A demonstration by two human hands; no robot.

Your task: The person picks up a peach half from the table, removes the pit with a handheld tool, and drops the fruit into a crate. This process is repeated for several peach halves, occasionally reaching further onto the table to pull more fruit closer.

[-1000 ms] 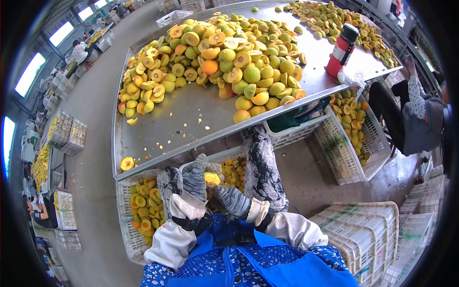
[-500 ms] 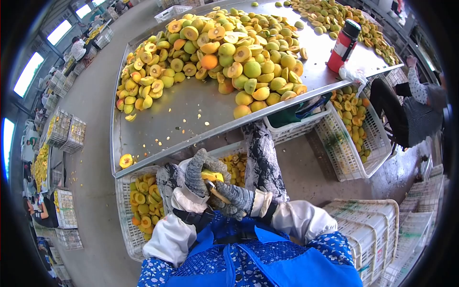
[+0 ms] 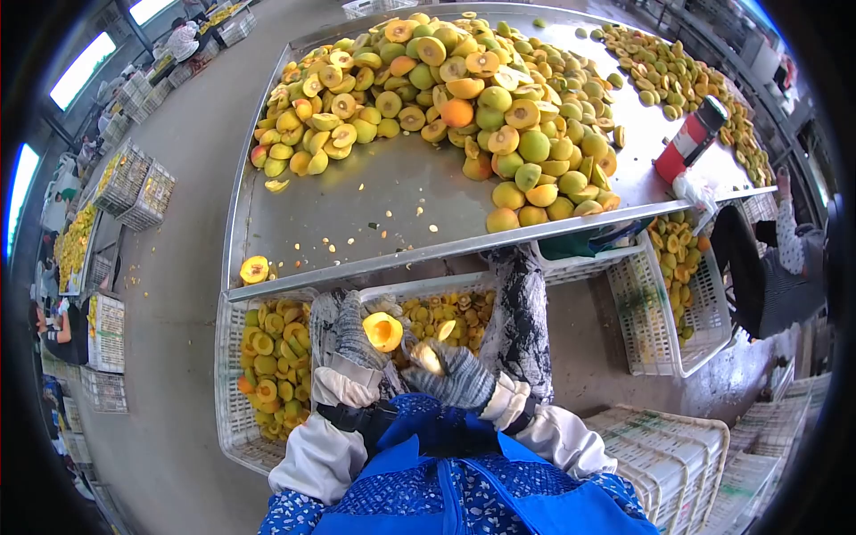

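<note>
My left hand (image 3: 361,337), in a grey knit glove, is closed around a yellow peach half (image 3: 382,332). The cut face points up and shows a smooth hollow with no stone in it. To its right, my right hand (image 3: 456,378), gloved alike, has its fingers curled round a small tool with a pale wooden handle (image 3: 427,358); its working end is hard to make out. A pale yellow piece (image 3: 446,330), blurred, appears just above the right hand, over the crate of peach pieces (image 3: 419,290) between my knees.
A metal table (image 3: 339,209) ahead bears a large heap of halved peaches (image 3: 499,107), a lone half (image 3: 254,269) and a red flask (image 3: 689,141). Peach-filled crates stand at left (image 3: 234,419) and right (image 3: 646,312). Another person (image 3: 785,276) sits at right, near an overturned crate (image 3: 664,455).
My hands have moved apart, and the peach half has turned its hollowed face upward. The tool has drawn away from the fruit to the right. The whole view has shifted slightly.
</note>
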